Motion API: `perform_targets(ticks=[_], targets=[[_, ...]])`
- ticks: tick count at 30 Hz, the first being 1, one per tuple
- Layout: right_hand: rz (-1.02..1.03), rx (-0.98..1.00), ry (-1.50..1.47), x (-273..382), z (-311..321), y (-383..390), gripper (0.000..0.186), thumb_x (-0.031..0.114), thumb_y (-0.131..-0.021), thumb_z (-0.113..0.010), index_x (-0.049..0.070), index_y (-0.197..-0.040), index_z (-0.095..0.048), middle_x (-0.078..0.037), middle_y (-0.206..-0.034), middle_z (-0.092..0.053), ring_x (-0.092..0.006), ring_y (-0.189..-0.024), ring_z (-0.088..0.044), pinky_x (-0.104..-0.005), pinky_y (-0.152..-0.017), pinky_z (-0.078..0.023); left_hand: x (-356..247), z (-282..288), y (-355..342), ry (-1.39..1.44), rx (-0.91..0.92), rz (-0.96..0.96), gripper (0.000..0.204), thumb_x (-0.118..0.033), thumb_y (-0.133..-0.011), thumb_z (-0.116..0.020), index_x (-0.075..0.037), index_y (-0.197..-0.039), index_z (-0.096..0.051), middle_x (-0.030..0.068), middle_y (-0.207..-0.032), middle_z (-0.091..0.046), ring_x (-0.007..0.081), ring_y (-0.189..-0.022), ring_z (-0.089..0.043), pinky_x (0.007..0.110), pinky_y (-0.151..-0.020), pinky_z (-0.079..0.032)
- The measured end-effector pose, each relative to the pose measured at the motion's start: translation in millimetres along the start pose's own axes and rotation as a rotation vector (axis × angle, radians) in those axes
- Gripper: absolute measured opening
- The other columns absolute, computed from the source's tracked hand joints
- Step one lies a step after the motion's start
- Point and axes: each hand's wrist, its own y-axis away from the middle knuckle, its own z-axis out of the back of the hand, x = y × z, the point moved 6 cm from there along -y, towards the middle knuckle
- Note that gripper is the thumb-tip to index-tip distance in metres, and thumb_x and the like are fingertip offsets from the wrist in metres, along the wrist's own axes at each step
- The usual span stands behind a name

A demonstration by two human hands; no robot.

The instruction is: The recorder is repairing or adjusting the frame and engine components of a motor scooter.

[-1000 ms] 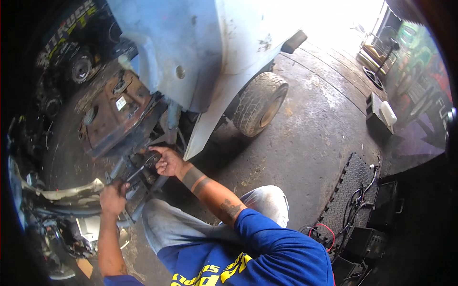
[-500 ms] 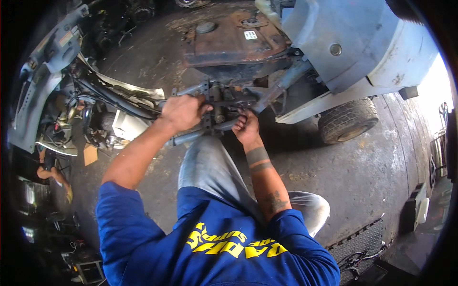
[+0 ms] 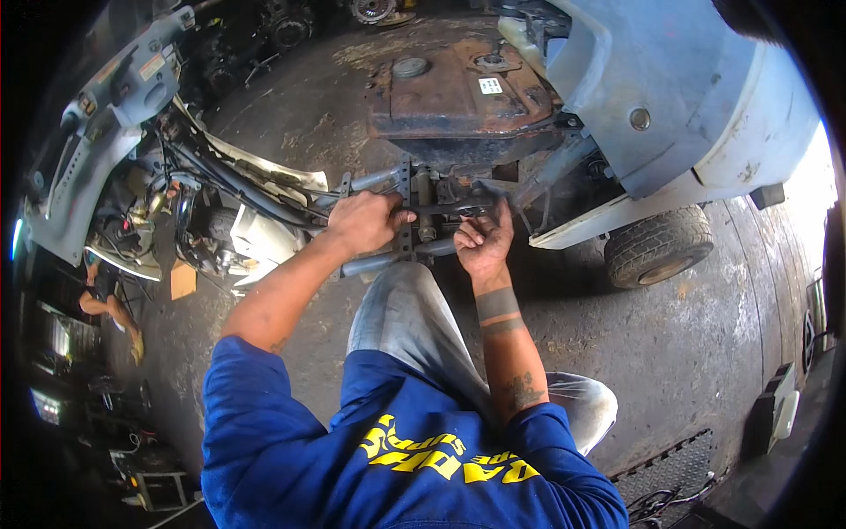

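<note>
Right hand [image 3: 486, 245] near white panel [image 3: 608, 219] edge

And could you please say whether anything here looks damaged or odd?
Yes: the metal tank beyond the grey frame looks corroded, with patchy rust-brown surfaces, and the pale blue body panel has dark scuffs.

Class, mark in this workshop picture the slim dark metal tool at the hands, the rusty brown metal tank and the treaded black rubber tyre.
Slim dark metal tool [image 3: 443, 210]: head view, its shaft.
Rusty brown metal tank [image 3: 449, 97]: head view, its top face.
Treaded black rubber tyre [image 3: 646, 242]: head view, its tread.
</note>
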Motion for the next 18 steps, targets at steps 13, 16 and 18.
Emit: perform_targets(ticks=[13, 16, 18], targets=[[0.682, -0.326, 1.526, 37.2, -14.2, -17.4, 0.072, 0.047, -0.081, -0.071, -0.014, -0.112, -0.052, -0.029, -0.112, -0.061, -0.0423, -0.109, -0.058, -0.0436, -0.095, -0.043, 29.1, -121.9, -10.8, 0.238, -0.042, 0.045, 0.041, -0.047, -0.096, -0.046, -0.009, -0.106, -0.06, 0.0203, -0.083, -0.065, 0.0397, -0.084, -0.064, 0.048, -0.074, -0.049], [0.696, -0.346, 1.803, 35.2, -44.5, 3.1, 0.073, 0.048, -0.078, -0.073, -0.014, -0.11, -0.051, -0.032, -0.109, -0.061, -0.0444, -0.105, -0.059, -0.0442, -0.091, -0.046, 24.9, -169.5, -25.4, 0.602, -0.126, -0.047, 0.037, -0.042, -0.097, -0.048, -0.007, -0.107, -0.058, 0.0203, -0.079, -0.063, 0.0386, -0.077, -0.062, 0.045, -0.071, -0.047], [0.77, -0.478, 1.896, 32.1, -50.6, 10.3, 0.071, 0.046, -0.08, -0.071, -0.014, -0.11, -0.051, -0.035, -0.109, -0.06, -0.046, -0.105, -0.059, -0.0454, -0.092, -0.044, 20.6, -173.5, -28.0, 0.745, -0.118, -0.114, 0.036, -0.04, -0.097, -0.048, -0.005, -0.101, -0.056, 0.0243, -0.085, -0.061, 0.0422, -0.087, -0.061, 0.048, -0.072, -0.046]])
